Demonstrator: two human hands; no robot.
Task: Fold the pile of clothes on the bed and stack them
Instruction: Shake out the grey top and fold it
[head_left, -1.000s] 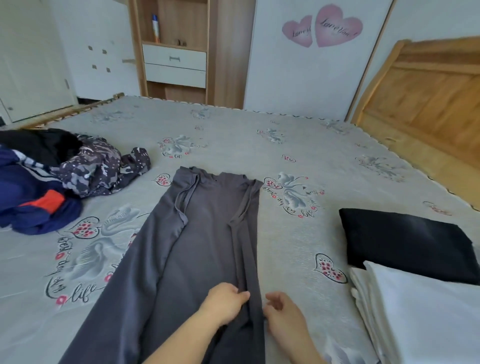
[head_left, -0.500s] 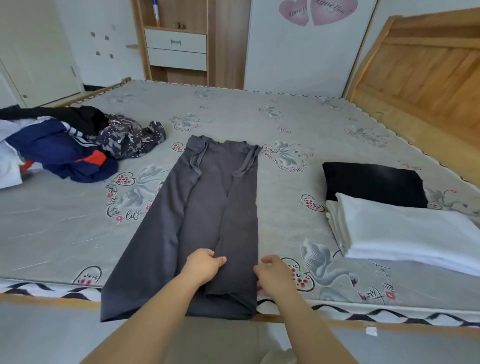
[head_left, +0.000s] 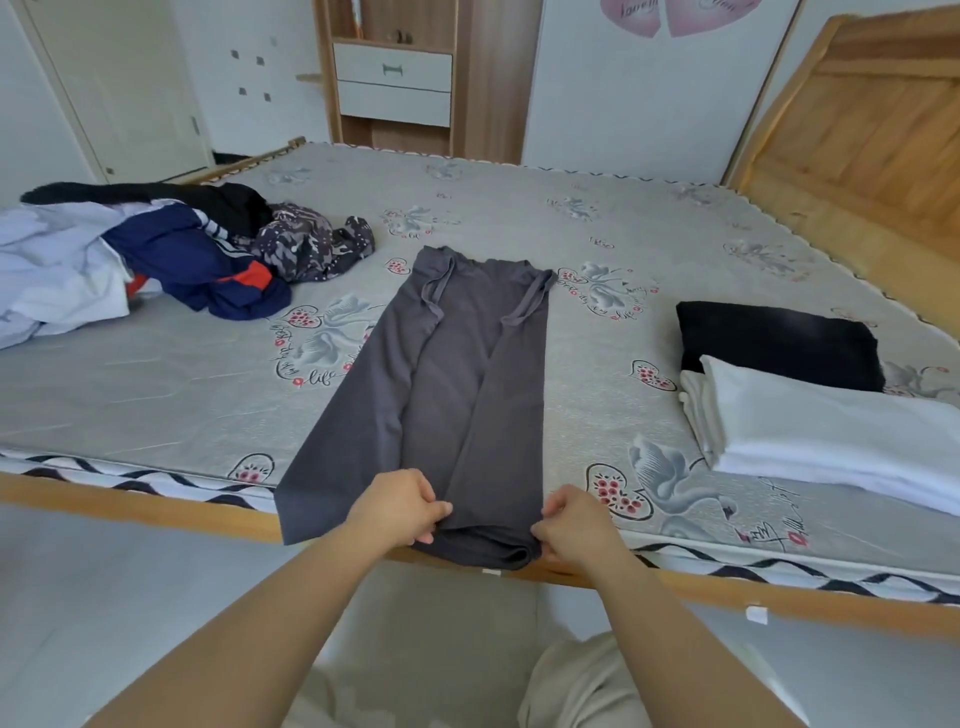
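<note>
Now both my hands have slid back to the bed's (head_left: 156, 506) near edge: left hand (head_left: 397, 506) and right hand (head_left: 569, 525) each pinch the grey garment's (head_left: 457, 374) hem, overhanging that edge. Side fold looks set; folding lengthwise likely follows.

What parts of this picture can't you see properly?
All in the head view:
- Pile of unfolded clothes: cut off by the left edge.
- Folded white garment: runs off the right edge.
- Folded black garment: its near side is hidden by the white one.
- Left hand and right hand: fingertips tucked into the grey garment.
- Pink heart stickers: cut by the top edge.
</note>
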